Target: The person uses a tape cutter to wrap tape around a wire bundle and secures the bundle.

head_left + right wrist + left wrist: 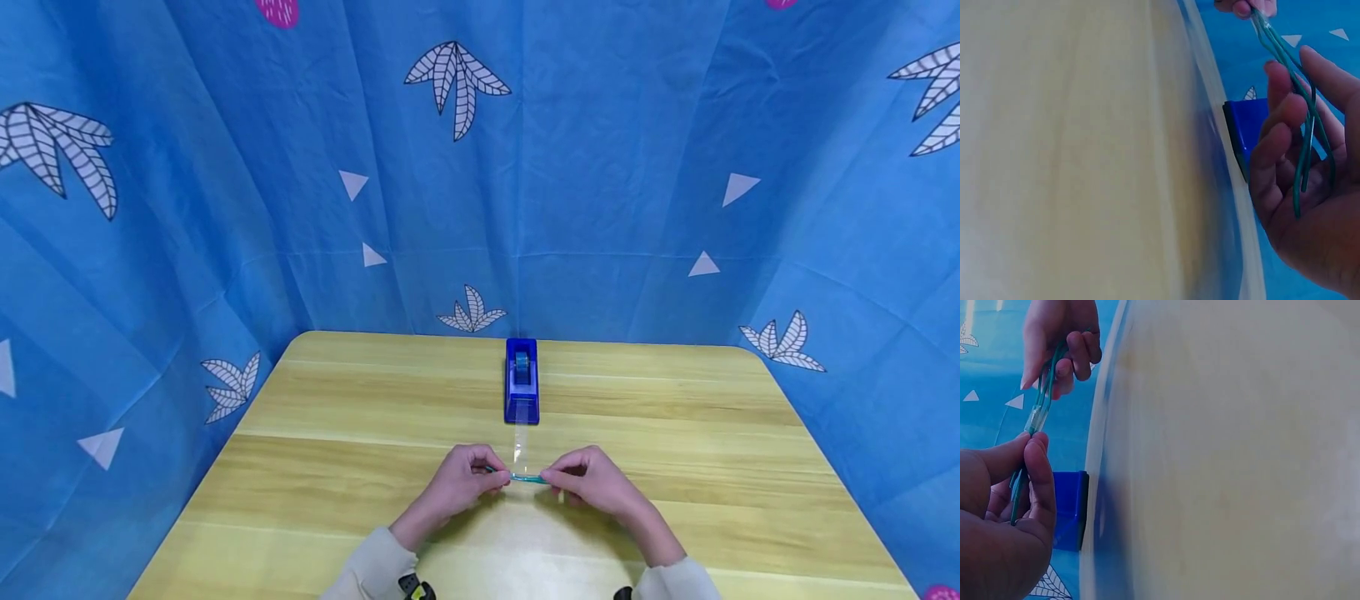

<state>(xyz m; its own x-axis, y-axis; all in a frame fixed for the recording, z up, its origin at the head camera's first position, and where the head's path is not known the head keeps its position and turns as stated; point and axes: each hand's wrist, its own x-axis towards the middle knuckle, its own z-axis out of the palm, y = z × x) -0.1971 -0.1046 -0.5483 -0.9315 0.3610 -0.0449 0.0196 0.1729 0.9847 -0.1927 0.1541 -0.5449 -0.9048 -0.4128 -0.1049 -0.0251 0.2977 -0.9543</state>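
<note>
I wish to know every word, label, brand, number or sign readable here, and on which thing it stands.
None: no readable lettering shows on the blue tape dispenser, the green strands or the blue curtain, which has only printed leaves and shapes.
Any mark on the black wrist piece: too small to read.

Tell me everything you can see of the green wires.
The green wires are a bundle of several thin strands, seemingly plastic-coated, with clear tape around them between the hands. They are held crosswise, apparently just above the table. The left hand pinches them on one side of the tape, the right hand on the other. Slightly bent, loose ends spread over the right palm. Their exact number is unclear.
</note>
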